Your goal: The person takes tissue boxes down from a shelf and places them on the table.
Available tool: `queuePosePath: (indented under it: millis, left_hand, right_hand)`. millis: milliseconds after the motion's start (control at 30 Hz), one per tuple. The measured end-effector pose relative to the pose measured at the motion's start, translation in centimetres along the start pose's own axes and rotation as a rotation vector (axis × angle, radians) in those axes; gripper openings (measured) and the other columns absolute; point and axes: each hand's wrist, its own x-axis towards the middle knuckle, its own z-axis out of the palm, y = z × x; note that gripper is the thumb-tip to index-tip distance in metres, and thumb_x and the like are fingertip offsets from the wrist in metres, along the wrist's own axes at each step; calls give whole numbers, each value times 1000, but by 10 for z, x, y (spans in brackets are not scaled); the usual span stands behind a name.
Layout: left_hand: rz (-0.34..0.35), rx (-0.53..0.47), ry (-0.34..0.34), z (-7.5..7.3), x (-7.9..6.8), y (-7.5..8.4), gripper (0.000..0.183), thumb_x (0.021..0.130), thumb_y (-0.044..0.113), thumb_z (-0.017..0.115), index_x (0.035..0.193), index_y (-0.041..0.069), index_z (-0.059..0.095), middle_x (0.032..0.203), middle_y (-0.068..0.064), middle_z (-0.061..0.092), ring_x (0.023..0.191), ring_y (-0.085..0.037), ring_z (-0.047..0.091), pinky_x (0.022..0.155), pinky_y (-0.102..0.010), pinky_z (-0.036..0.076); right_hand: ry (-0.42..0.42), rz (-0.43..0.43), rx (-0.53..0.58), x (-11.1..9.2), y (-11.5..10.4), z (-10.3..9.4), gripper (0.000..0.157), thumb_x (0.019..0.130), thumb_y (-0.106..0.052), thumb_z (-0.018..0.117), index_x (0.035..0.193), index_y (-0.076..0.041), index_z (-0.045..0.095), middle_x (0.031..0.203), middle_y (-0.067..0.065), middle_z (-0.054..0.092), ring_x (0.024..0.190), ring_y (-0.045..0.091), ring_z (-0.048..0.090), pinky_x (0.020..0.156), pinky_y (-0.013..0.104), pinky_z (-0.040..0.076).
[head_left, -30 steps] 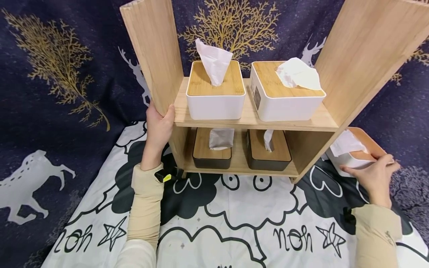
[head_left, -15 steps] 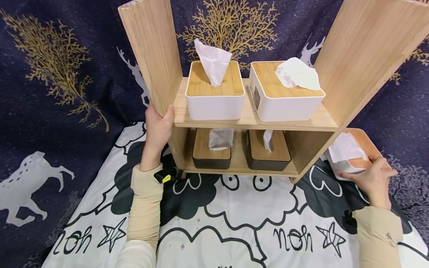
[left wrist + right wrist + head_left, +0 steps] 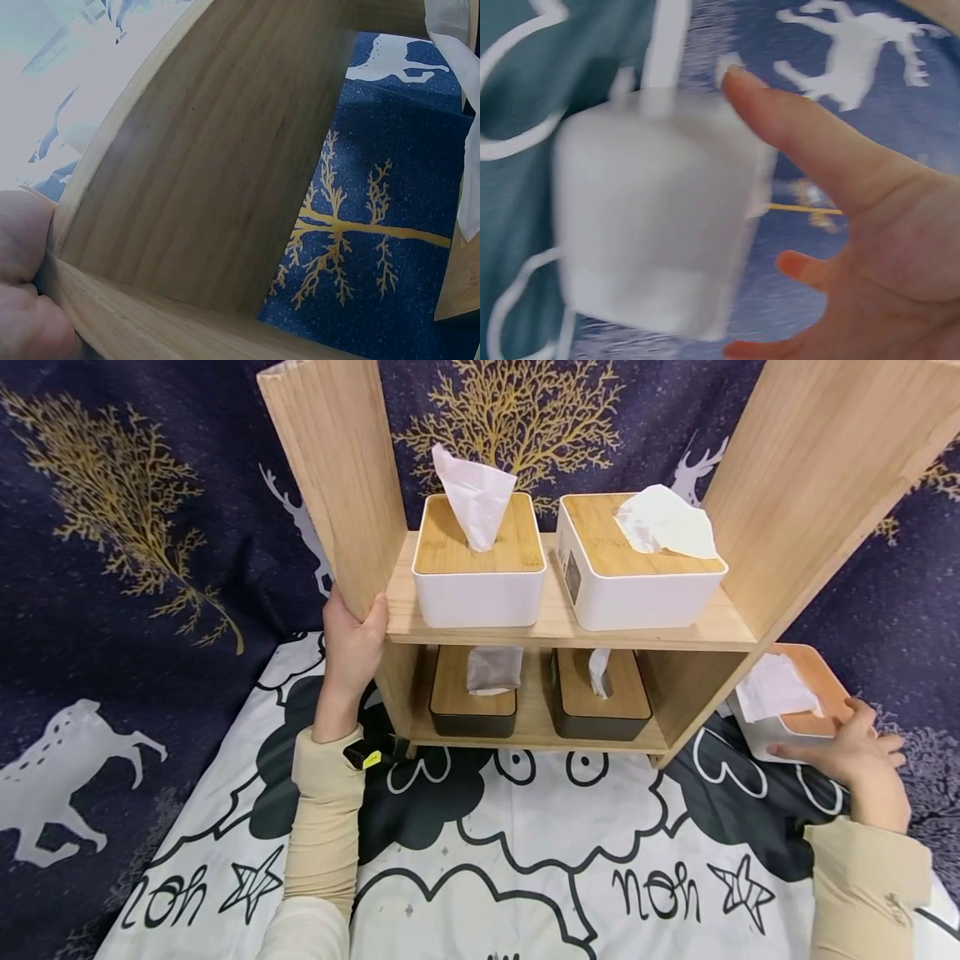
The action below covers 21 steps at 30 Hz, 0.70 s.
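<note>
My left hand (image 3: 351,647) grips the left side panel of a two-tier wooden shelf (image 3: 345,477), thumb on the front at the upper board. In the left wrist view, fingers (image 3: 34,315) lie against the wood edge. My right hand (image 3: 862,760) is beside a white tissue box (image 3: 759,735) with an orange-brown lid, which sits on the cloth right of the shelf. In the right wrist view its thumb and fingers are spread, with a gap to the blurred white box (image 3: 652,225); whether the thumb tip touches it I cannot tell.
Two white tissue boxes with wooden lids, left (image 3: 480,597) and right (image 3: 648,602), stand on the upper board. Below are two dark ones, left (image 3: 474,724) and right (image 3: 603,727). A patterned cloth (image 3: 495,860) lies underneath; a dark blue curtain (image 3: 187,443) hangs behind.
The tissue box on the right shifted slightly toward the shelf, then stayed. My right hand has come off it, spreading its fingers and moving right. The left hand keeps its hold on the shelf.
</note>
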Motion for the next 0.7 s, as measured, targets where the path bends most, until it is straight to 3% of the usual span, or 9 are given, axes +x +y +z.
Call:
queuePosePath:
  millis: [133, 267, 433, 567, 633, 700]
  left_hand:
    - [4, -6, -3, -1, 0, 0, 40, 87, -6, 50, 127, -10, 48, 118, -22, 58, 108, -17, 54, 96, -27, 41]
    - [11, -11, -5, -1, 1, 0, 42, 87, -7, 49, 129, -10, 47, 120, -23, 57, 109, -17, 54, 98, -28, 40]
    - [10, -12, -6, -2, 1, -1, 42, 86, -8, 49, 128, -10, 48, 120, -24, 57, 110, -18, 54, 98, -28, 40]
    - [4, -16, -8, -2, 0, -1, 42, 86, -8, 49, 128, -9, 48, 121, -24, 57, 110, -18, 54, 98, -28, 40]
    - [3, -15, -8, -2, 0, -1, 42, 86, -8, 49, 128, -9, 49, 121, -24, 58, 109, -17, 54, 97, -27, 41]
    - [5, -10, -10, -2, 1, -1, 41, 86, -9, 49, 128, -9, 49, 121, -23, 58, 109, -17, 55, 97, -27, 41]
  right_hand:
    - [-28, -22, -46, -13, -10, -7, 123, 80, -55, 69, 148, 3, -17, 139, 52, -14, 127, 71, -1, 92, 78, 23]
    - [-16, -104, -122, -28, -14, -12, 114, 83, -61, 61, 147, 10, -1, 138, 52, 7, 120, 68, 18, 88, 73, 31]
    - [23, -270, -197, -53, -22, -18, 90, 89, -56, 57, 135, 15, 25, 125, 47, 33, 105, 58, 41, 78, 63, 41]
    - [6, -461, -221, -75, -33, -22, 76, 90, -50, 61, 125, 14, 42, 119, 44, 46, 99, 54, 53, 74, 58, 45]
    - [-9, -570, -200, -84, -39, -21, 66, 89, -44, 66, 122, 11, 50, 118, 39, 53, 90, 33, 66, 73, 48, 51]
    - [-8, -676, -156, -94, -47, -20, 55, 87, -37, 70, 119, 6, 56, 113, 33, 59, 83, 7, 67, 70, 31, 54]
